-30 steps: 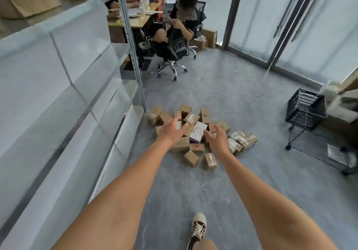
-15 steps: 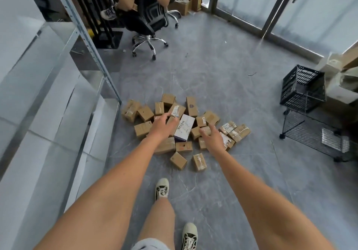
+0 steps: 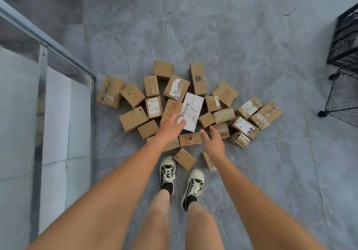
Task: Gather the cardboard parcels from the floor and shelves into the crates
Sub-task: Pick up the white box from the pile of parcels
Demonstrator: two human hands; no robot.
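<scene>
1. A metal shelf [image 3: 46,102] stands on the left, with pale boards on it.
2. Next to its corner post, a heap of brown boxes [image 3: 133,118] lies on the grey floor [image 3: 251,59].
3. The boxes are packed close, many touching, some tilted on top of others.
4. A white box [image 3: 191,112] with black writing lies on top, in the middle of the heap.
5. The left hand [image 3: 170,126] reaches out over the heap. Its fingers are straight and spread, and it holds nothing. The fingertips [image 3: 183,122] are at the near corner of the white box; it is hard to tell if they touch it.
6. The right hand [image 3: 214,142] is just right of it, over the near edge of the heap. Its fingers are loose and a bit bent, and it holds nothing.
7. Two black and white shoes [image 3: 168,173] stand just in front of the heap. One small box [image 3: 184,158] lies by the toes.
8. More boxes with taped labels [image 3: 246,126] lie on the right side of the heap.
9. A black crate [image 3: 346,36] sits far right, on a wire rack [image 3: 342,98], well apart from the heap.
</scene>
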